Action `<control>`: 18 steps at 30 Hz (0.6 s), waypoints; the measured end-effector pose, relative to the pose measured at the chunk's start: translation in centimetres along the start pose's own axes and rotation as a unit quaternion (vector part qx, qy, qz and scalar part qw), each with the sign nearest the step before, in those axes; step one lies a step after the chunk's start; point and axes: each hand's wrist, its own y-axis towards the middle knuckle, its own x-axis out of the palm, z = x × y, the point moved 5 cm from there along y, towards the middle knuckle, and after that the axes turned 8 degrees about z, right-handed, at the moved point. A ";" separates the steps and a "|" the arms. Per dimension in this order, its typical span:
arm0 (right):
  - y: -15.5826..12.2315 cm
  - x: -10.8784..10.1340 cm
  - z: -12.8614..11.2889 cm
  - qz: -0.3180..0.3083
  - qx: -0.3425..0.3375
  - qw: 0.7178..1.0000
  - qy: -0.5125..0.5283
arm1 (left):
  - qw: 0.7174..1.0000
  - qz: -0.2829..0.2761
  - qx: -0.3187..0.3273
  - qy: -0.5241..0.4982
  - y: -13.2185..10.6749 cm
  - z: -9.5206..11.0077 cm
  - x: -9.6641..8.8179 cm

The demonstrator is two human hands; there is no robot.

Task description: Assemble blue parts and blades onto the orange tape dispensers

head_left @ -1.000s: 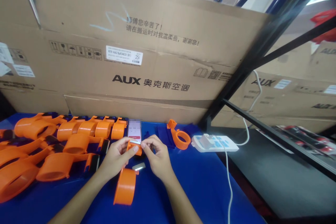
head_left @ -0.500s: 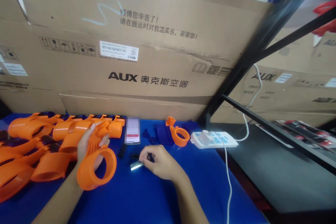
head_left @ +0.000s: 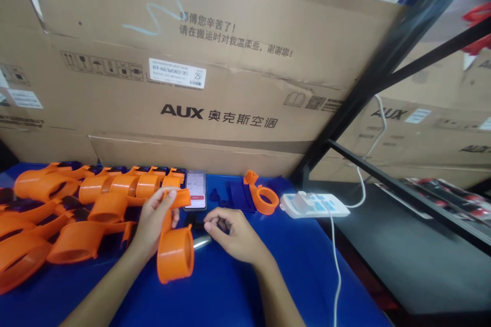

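The left hand (head_left: 154, 217) grips an orange holder (head_left: 174, 248) — ring (head_left: 171, 260) below.

A held orange plastic ring (head_left: 173, 258) and shiny silver strip (head_left: 202, 242) narrow the gap between left hand (head_left: 153, 217) and right hand (head_left: 233, 236). Rows of orange plastic rings (head_left: 79, 240) block passage left of the left hand; brown cardboard (head_left: 230, 87) bars the way ahead. Right of the right hand, smooth blue tabletop (head_left: 291, 255) lies open below a white power strip (head_left: 320, 210).

The left hand (head_left: 153, 220) holds an orange dispenser (head_left: 173, 256) near a phone (head_left: 195, 187).
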 end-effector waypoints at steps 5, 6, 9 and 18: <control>-0.5 2.1 -1.3 -0.067 -0.029 0.991 0.111 | 0.995 0.073 0.061 -0.011 0.5 -1.4 -0.1; -0.5 2.4 -1.4 -0.058 -0.035 0.992 0.110 | 0.993 0.086 0.075 -0.011 0.6 -1.5 -0.3; -0.4 2.8 -1.3 -0.008 -0.048 0.994 0.094 | 0.991 0.096 0.097 0.008 0.9 -1.4 -0.5; 0.1 0.5 0.1 0.137 -0.045 0.968 0.205 | 0.997 -0.057 0.041 0.014 -0.1 -1.9 1.1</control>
